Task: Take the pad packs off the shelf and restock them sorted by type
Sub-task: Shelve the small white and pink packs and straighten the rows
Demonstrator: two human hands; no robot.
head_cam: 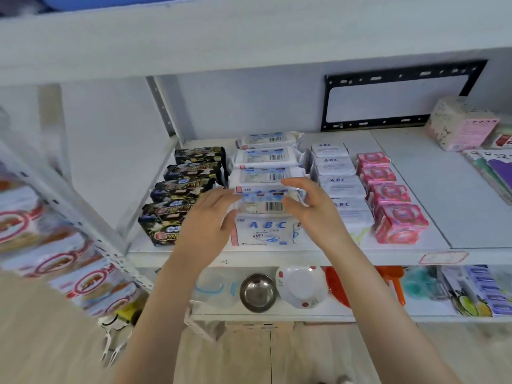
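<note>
Pad packs stand in rows on a white shelf. From left to right: several black packs, a row of large white ABC packs, smaller white ABC packs, and pink packs. My left hand and my right hand touch the two ends of the frontmost white ABC pack. Fingers are spread and press on its sides. The pack rests on the shelf at the front of its row.
A pink-and-cream pack and purple items lie at the shelf's right. The shelf below holds a metal bowl, a white dish and orange plastic ware. Red-and-white packages fill the rack at left.
</note>
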